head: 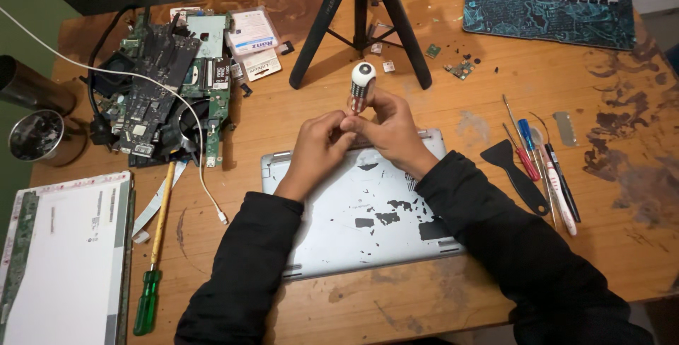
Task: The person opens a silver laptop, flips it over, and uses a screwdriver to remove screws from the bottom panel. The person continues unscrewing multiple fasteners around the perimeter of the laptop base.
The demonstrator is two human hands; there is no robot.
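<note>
White screen panel [67, 260] bottom-left; 2 packets [253, 42] top.

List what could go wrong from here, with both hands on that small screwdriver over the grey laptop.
1. The screwdriver stands upright in the right hand with the left hand at its lower end; a slip could gouge the grey laptop shell beneath.
2. Tiny loose parts lie near the tripod; a sleeve could scatter them.
3. The white cable lies beside the left arm and may snag.

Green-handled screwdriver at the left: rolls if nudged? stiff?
The green-handled screwdriver is probably stiff: its long shaft lies straight on the wooden table. The rounded handle may let it roll sideways if pushed. It looks slim, so likely light and easy to lift.
</note>
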